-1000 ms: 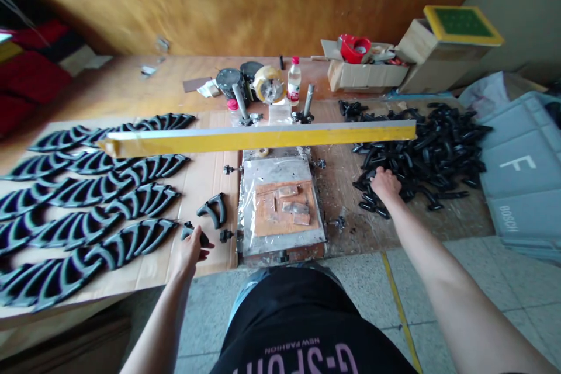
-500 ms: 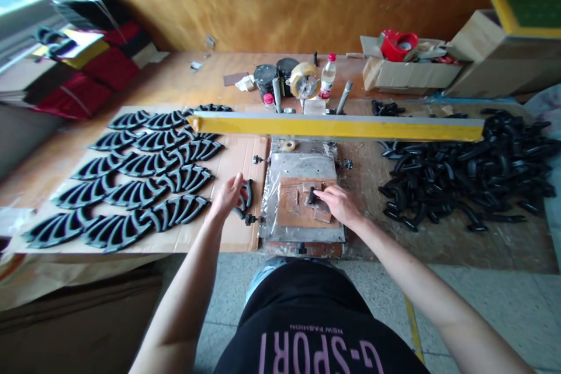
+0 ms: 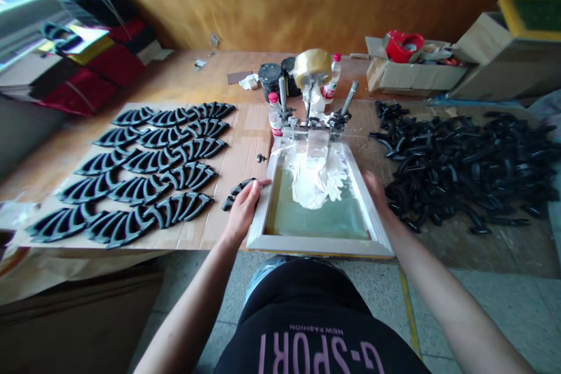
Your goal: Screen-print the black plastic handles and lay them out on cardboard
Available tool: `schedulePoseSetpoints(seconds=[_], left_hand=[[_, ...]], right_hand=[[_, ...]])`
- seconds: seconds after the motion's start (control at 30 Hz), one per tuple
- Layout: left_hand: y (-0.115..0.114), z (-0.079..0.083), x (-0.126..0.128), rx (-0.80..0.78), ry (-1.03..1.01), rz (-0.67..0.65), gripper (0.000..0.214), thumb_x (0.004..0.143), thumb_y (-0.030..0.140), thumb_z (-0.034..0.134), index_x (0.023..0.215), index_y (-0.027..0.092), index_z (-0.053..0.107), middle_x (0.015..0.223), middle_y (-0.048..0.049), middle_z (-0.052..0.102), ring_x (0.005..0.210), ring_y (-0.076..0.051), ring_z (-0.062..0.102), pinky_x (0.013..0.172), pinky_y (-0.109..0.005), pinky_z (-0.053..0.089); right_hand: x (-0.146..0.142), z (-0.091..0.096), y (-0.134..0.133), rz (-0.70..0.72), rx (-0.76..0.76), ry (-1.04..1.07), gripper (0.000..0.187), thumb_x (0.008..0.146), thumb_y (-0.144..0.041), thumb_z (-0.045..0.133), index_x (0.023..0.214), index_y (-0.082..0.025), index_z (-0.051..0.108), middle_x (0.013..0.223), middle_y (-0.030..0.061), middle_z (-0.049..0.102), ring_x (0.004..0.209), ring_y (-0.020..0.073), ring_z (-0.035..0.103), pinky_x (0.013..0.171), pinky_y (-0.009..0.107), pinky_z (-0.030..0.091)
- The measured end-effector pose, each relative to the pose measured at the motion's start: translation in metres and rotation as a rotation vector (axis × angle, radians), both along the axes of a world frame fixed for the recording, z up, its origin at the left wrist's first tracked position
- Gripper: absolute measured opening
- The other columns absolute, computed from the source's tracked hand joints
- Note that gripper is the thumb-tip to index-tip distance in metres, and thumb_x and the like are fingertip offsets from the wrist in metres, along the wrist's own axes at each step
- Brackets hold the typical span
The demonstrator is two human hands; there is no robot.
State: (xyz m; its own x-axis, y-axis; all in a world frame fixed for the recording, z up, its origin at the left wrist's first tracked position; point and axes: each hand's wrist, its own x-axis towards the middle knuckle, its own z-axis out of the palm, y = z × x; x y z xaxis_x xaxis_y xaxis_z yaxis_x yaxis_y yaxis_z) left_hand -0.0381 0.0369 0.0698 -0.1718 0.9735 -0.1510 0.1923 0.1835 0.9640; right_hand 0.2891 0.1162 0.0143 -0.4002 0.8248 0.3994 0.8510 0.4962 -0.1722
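A screen-printing frame (image 3: 258,219) with a pale rim and a green mesh lies lowered in front of me. Thick white paste (image 3: 309,187) is heaped on its mesh, under a pale squeegee (image 3: 317,149). Against the left rim is my left hand (image 3: 243,210), its fingers closed around a black curved handle (image 3: 242,186) and one fingertip reaching the rim. My right hand (image 3: 376,191) grips the right rim, its fingers partly hidden. The jig and the black piece on it are covered by the frame.
Rows of black curved handles (image 3: 153,160) lie nested on cardboard at left; a loose pile (image 3: 464,169) is at right. Clamps and rods (image 3: 346,99) stand behind the frame, near bottles (image 3: 274,114) and dark tubs (image 3: 269,79). Boxes (image 3: 421,77) stand at the back right.
The printing frame, edge-on and raised before, has come down flat over the jig. My right hand has left the small black piece for the right rim; my left hand has moved to the left rim.
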Motion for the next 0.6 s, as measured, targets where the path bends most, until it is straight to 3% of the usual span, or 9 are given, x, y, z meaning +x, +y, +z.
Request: schedulePoseSetpoints(seconds=[0.03,0.1,0.17,0.23,0.37,0.5,0.6], left_hand=[[-0.006,-0.016,-0.001,-0.058,0.013,-0.005,0.057,0.085,0.062,0.053,0.121,0.020,0.065,0.092,-0.0037,0.070,0.078,-0.018,0.063,0.063,-0.026,0.050],[-0.011,-0.048,-0.001,-0.143,-0.009,-0.010,0.069,0.082,0.059,0.059,0.138,0.020,0.052,0.087,-0.0031,0.069,0.073,-0.017,0.062,0.061,-0.025,0.048],[-0.008,-0.075,-0.001,-0.193,0.001,-0.021,0.077,0.081,0.055,0.061,0.147,0.020,0.040,0.082,-0.0020,0.068,0.070,-0.015,0.061,0.061,-0.024,0.047],[-0.004,-0.091,-0.002,-0.214,0.045,-0.027,0.077,0.082,0.052,0.061,0.148,0.021,0.038,0.081,-0.0012,0.067,0.068,-0.014,0.061,0.061,-0.024,0.047],[-0.002,-0.098,-0.004,-0.217,0.074,-0.022,0.068,0.082,0.049,0.062,0.143,0.022,0.048,0.082,-0.0017,0.069,0.072,-0.016,0.063,0.065,-0.025,0.049],[-0.005,-0.097,-0.002,-0.228,0.039,0.023,0.064,0.080,0.050,0.063,0.137,0.022,0.053,0.086,-0.0031,0.071,0.075,-0.018,0.065,0.069,-0.027,0.050],[-0.006,-0.097,-0.001,-0.232,0.012,0.032,0.064,0.080,0.050,0.063,0.136,0.021,0.054,0.085,-0.0032,0.071,0.074,-0.018,0.065,0.068,-0.027,0.050]], right_hand=[[0.002,0.006,0.008,-0.059,-0.042,0.079,0.039,0.095,-0.016,0.032,0.101,-0.007,0.070,0.084,0.0088,0.068,0.075,0.0173,0.063,0.068,0.033,0.054],[-0.010,0.018,0.024,-0.167,0.032,0.135,0.035,0.091,-0.021,0.050,0.122,-0.011,0.063,0.113,0.0167,0.064,0.098,0.0228,0.063,0.084,0.038,0.053],[-0.038,0.029,0.036,-0.151,0.001,0.149,0.054,0.082,-0.027,0.068,0.133,-0.015,0.054,0.132,0.0178,0.053,0.115,0.0286,0.055,0.097,0.044,0.047],[-0.068,0.034,0.039,-0.071,-0.122,0.082,0.054,0.078,-0.027,0.072,0.128,-0.017,0.056,0.130,0.0158,0.054,0.115,0.0304,0.053,0.098,0.045,0.045],[-0.092,0.025,0.013,0.072,-0.332,-0.082,0.014,0.087,-0.018,0.057,0.099,-0.017,0.064,0.099,0.0098,0.066,0.091,0.0235,0.061,0.079,0.033,0.047],[-0.066,0.016,-0.027,0.410,-0.287,-0.158,0.028,0.086,-0.003,0.045,0.097,-0.018,0.066,0.095,0.0076,0.067,0.088,0.0196,0.060,0.074,0.029,0.044],[-0.052,0.022,-0.032,0.588,-0.307,-0.191,0.028,0.082,-0.002,0.047,0.093,-0.020,0.066,0.090,0.0039,0.067,0.084,0.0177,0.060,0.071,0.027,0.043]])
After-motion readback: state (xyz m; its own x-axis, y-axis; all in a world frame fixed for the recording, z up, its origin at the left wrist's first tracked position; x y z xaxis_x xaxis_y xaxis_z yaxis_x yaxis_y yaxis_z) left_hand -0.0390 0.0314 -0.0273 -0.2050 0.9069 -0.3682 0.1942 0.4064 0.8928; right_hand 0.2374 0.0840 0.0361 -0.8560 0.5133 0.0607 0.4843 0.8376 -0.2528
